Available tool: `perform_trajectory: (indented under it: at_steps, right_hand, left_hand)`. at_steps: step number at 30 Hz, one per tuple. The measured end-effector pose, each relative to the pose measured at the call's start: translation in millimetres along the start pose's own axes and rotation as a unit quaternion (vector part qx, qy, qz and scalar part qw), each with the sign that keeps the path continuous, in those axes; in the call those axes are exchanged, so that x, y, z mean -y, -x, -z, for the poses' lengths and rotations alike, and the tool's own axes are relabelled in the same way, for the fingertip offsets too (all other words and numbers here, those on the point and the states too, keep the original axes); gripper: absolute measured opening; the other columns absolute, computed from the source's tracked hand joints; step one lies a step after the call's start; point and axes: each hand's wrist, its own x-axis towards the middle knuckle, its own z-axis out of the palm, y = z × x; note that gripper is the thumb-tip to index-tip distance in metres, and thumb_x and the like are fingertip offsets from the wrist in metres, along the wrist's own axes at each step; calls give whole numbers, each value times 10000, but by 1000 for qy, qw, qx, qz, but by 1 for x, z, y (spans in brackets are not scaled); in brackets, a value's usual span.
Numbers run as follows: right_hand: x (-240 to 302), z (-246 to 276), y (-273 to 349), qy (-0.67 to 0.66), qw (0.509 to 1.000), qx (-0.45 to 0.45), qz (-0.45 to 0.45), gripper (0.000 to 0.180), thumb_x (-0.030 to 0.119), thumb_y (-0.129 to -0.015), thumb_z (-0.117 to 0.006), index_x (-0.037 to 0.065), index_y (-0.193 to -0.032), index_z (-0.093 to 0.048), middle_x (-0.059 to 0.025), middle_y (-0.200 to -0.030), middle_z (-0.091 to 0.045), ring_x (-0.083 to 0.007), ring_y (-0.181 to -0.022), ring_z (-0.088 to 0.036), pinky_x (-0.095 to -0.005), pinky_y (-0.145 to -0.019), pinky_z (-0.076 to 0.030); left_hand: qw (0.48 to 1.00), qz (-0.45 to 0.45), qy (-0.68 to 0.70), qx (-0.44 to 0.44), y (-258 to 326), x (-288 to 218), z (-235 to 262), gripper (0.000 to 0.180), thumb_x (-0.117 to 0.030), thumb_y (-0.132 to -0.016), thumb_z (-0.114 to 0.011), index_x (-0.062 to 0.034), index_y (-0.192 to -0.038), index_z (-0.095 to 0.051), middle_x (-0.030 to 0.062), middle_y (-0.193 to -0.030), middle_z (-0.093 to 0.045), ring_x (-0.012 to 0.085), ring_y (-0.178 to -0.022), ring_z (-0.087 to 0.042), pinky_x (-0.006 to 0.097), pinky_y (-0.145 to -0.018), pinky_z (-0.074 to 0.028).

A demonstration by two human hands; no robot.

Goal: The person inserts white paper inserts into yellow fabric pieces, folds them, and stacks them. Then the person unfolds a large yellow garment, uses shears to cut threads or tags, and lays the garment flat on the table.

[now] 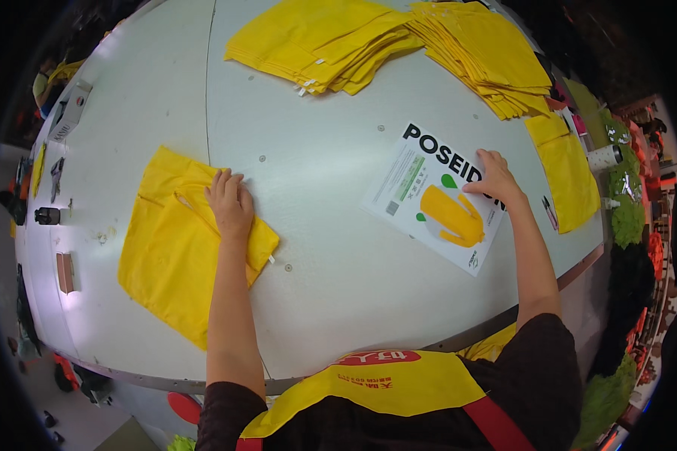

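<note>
A folded yellow cloth garment (pixel 165 248) lies on the left of the pale table, with a small white tag at its right corner. My left hand (pixel 231 203) rests on the garment's upper right part, fingers stretched out and slightly bent. To the right lies a white printed sheet or flat pack (pixel 402 180) with a picture of a yellow long-sleeved garment, set at a slant. Over its upper right edge is my right hand (pixel 495 180), thumb and fingers apart, touching the sheet. Whether it is one sheet or several I cannot tell.
Two piles of folded yellow garments, one (pixel 323 45) and another (pixel 489 56), lie at the far side. More yellow cloth (pixel 564 173) lies at the right edge, near pens (pixel 551 213) and a white cylinder (pixel 604 157). Along the left edge stand a box (pixel 71 111), a black object (pixel 47 216) and a small brown box (pixel 65 272).
</note>
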Motion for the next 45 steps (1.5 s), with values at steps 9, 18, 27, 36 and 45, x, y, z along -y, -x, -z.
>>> perform_trajectory:
  at_steps: [9,18,27,36,45]
  right_hand:
    - [-32,-9,-2,-95,993,40,-54,468,351,-605,-785,29,-917,-649,-160,-907,-657,-263,-815,-641,-331,-738,-495]
    - [-122,41,-61,-79,995,44,-38,320,234,-659,-733,18,-888,-681,-140,-774,-668,-227,-658,-640,-320,-652,-501]
    - [-58,38,-83,223,965,-108,-82,363,239,-740,-672,70,-1057,-620,-164,-994,-641,-314,-961,-610,-392,-821,-479]
    - [217,-1,-144,-64,938,-216,262,218,218,-785,-579,26,-885,-601,-148,-918,-626,-337,-918,-578,-455,-773,-465]
    - [294,-30,-220,125,942,-209,232,152,98,-824,-494,58,-893,-623,-96,-826,-669,-271,-820,-640,-381,-740,-455]
  left_hand:
    - [987,-42,-11,156,79,-68,80,292,-92,-762,-598,-73,-1052,-577,135,-1197,-536,364,-1218,-412,585,-1016,-215]
    - [979,102,-112,136,168,-35,142,428,-159,-758,-631,-37,-1156,-533,181,-1285,-467,371,-1249,-369,539,-1041,-207]
    - [955,161,-189,161,152,-13,127,623,-403,-777,-655,-73,-1274,-477,172,-1347,-414,343,-1269,-340,535,-1037,-192]
    - [944,241,-220,51,130,6,103,554,-355,-777,-664,-40,-1210,-518,177,-1297,-464,348,-1244,-375,556,-1022,-213]
    - [958,220,-180,22,129,7,109,500,-310,-754,-680,-22,-1140,-546,187,-1218,-514,351,-1186,-433,539,-1019,-231]
